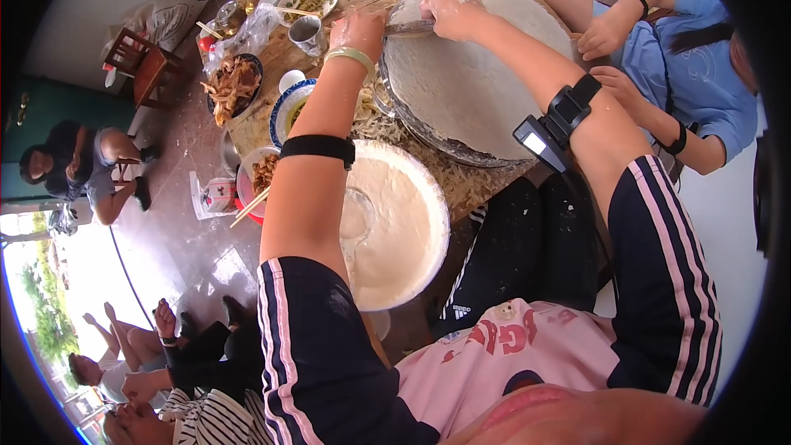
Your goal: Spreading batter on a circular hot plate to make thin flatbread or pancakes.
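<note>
A large round griddle carries a thin, pale layer of batter over its surface. Across its left rim lies a narrow dark scraper, held at both ends. My left hand, dusted with white, grips its left end just outside the rim. Above the batter, my right hand closes on the other end. Below the griddle stands a wide white basin of thick batter, with a round ladle bowl partly sunk in it. My left forearm hides part of the basin.
Left on the wooden table are a metal cup, a plate of greens, a plate of shredded food and a bowl with chopsticks. A person in blue sits close on the right. Other people sit at left.
</note>
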A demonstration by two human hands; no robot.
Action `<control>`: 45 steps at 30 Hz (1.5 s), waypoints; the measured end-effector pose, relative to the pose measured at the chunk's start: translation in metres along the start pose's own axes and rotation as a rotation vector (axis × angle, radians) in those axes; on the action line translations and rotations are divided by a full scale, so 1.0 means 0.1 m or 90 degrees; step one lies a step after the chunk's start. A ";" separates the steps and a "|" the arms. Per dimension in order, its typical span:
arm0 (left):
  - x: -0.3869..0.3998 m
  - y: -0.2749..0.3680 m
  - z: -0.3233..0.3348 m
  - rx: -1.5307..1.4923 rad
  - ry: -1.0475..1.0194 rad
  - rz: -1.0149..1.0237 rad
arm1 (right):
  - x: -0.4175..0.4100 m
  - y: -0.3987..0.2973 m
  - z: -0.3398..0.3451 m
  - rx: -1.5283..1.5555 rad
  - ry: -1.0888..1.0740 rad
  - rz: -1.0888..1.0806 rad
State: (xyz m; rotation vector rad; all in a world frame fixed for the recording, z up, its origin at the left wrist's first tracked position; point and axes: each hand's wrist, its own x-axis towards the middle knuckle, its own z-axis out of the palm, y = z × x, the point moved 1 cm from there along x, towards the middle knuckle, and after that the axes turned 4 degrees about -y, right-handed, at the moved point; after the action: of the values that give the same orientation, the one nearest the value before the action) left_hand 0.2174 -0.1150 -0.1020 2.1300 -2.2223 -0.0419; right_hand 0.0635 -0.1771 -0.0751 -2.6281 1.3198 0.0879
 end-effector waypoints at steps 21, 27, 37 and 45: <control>-1.42 0.91 -0.07 -0.071 -0.044 -0.100 | -1.29 -0.05 0.10 0.040 -0.072 -0.154; -1.62 1.31 -0.07 -0.062 -0.046 -0.092 | -1.63 0.15 0.18 0.045 -0.096 -0.175; -1.68 2.00 -0.06 -0.103 -0.034 -0.090 | -2.18 0.65 0.23 0.039 0.010 -0.199; -1.61 2.50 -0.01 -0.126 -0.213 -0.015 | -2.70 1.09 0.34 0.052 -0.036 -0.123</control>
State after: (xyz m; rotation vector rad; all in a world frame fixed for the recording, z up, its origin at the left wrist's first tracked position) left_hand -0.0251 0.0563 -0.0892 2.1708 -2.2417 -0.6357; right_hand -0.1841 -0.0204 -0.0868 -2.6472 1.0238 0.0775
